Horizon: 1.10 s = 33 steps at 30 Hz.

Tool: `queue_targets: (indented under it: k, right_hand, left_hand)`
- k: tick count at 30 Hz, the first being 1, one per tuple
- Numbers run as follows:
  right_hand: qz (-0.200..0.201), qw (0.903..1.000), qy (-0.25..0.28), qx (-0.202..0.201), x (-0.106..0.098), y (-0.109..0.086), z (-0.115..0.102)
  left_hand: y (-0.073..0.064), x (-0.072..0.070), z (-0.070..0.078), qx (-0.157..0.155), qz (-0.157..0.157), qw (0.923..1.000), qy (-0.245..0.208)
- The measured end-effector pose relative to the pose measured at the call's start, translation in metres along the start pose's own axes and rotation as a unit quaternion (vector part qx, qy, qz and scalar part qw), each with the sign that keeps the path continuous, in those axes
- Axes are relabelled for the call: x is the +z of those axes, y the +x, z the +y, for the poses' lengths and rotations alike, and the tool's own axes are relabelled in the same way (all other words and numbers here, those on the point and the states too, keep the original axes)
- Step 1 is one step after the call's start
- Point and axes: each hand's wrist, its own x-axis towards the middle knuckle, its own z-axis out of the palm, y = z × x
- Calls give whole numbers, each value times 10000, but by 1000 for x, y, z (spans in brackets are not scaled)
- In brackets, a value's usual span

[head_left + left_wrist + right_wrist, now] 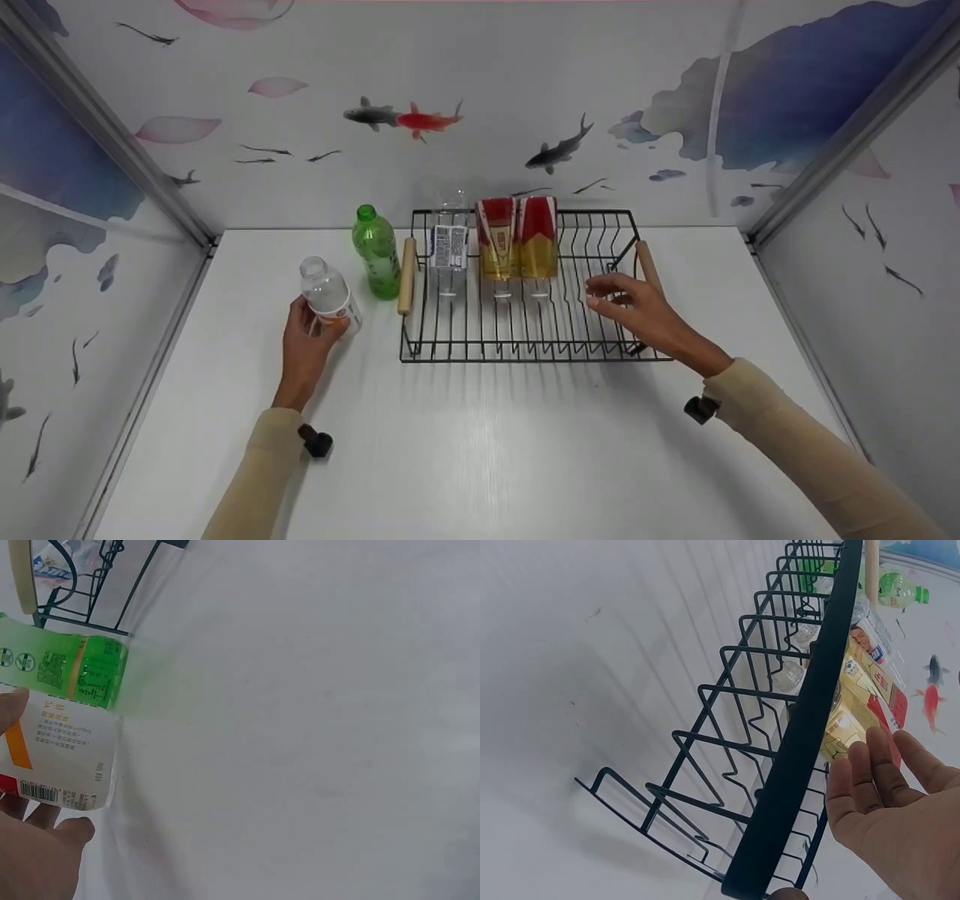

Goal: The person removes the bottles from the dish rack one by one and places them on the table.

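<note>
My left hand point(309, 337) grips a clear plastic bottle point(324, 283) with a white and orange label, left of the rack. Its thumb lies across the label, and the bottle is uncapped and slightly tilted. Right beside it stands a green plastic bottle point(377, 251), also uncapped. Over the right part of the black wire rack point(480, 352), my right hand point(630, 304) hovers with loosely bent fingers and holds nothing. In the rack are a clear bottle point(449, 247) with a white label and two bottles with red and gold labels point(497, 240), their necks apparently pointing down.
Wooden handles point(407, 277) sit at both ends of the rack. A white table point(480, 442) lies under everything. Behind it rises a wall point(480, 150) printed with fish, and side panels with metal edging point(105, 127) stand left and right.
</note>
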Motion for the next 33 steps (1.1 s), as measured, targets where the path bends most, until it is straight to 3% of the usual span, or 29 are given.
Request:
queue_targets:
  k: [4, 9, 19, 33]
  right_hand:
    - [-43, 10000, 10, -8, 0, -1, 0]
    - [-52, 10000, 30, 33, -2, -3, 0]
    - [70, 9998, 103, 138, -8, -2, 0]
    - [117, 9998, 19, 145, -10, -2, -2]
  left_hand:
    - [-5, -2, -2, -84, -170, 9998, 111]
    - [-20, -7, -2, -273, -324, 9976, 540]
    - [-47, -12, 18, -207, -125, 9969, 750]
    - [-79, -1, 38, -341, -761, 9917, 975]
